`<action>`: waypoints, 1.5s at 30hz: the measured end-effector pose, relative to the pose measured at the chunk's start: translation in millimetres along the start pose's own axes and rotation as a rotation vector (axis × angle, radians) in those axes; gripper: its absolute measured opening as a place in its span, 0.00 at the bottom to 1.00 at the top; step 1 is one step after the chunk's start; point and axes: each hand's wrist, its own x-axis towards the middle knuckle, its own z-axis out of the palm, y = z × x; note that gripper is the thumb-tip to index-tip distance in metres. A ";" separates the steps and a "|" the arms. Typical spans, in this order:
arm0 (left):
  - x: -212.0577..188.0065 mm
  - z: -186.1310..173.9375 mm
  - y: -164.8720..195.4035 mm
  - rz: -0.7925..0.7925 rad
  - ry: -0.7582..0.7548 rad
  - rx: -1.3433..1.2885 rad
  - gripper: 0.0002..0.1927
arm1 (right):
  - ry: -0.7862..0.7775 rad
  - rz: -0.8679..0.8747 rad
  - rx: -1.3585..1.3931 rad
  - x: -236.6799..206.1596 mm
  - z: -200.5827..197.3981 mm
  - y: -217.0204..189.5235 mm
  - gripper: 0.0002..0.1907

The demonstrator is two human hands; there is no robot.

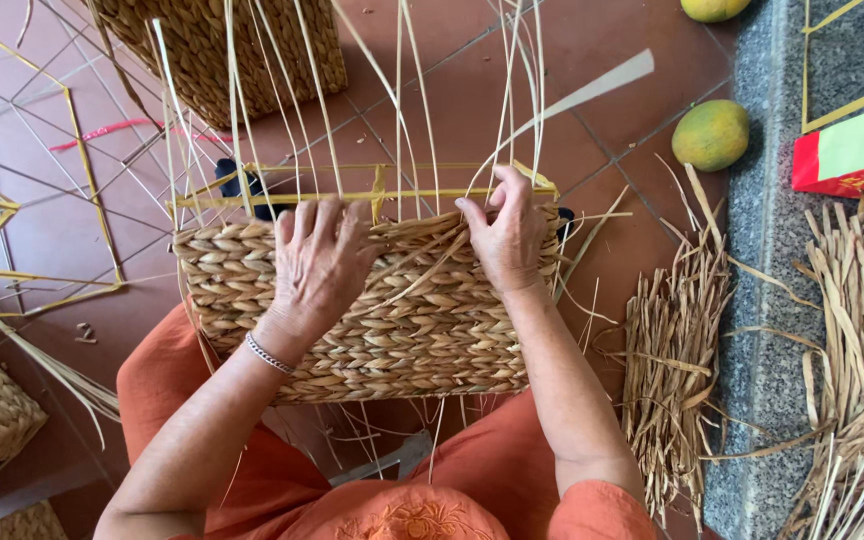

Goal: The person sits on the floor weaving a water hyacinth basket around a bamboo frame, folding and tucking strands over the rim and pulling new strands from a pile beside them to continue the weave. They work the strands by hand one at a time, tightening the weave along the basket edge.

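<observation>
Red floor tiles [472,90] lie under a half-woven basket [372,330] held at the lap. Most of one wall is plaited; upright strands [407,100] remain loose. Left hand [317,260] is pressed flat; right hand [507,235] is pinched on a strand.

Bright, even daylight, soft shadows, sharp focus, no glare.

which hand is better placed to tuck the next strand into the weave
Probably the right hand: its fingertips already pinch at loose strands by the top edge of the woven panel. The left hand lies flat on the panel, better suited to steadying it.
</observation>
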 end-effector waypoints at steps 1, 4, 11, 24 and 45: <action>-0.1 -2.0 7.7 0.057 0.082 0.006 0.24 | -0.012 -0.005 0.008 -0.1 3.8 1.6 0.23; 1.8 7.2 37.3 0.102 -0.034 -0.142 0.30 | -0.056 -0.171 -0.017 0.4 15.6 4.8 0.11; -10.2 44.5 36.3 0.089 -0.090 -0.129 0.12 | -0.172 -0.135 0.197 10.9 -1.5 1.1 0.08; 29.2 15.6 16.8 0.060 0.196 0.015 0.17 | -0.495 -0.139 0.320 28.2 -37.6 -16.8 0.11; 55.8 61.4 32.2 -0.565 -0.173 -1.224 0.06 | -0.439 0.047 0.372 22.1 -35.8 -10.8 0.07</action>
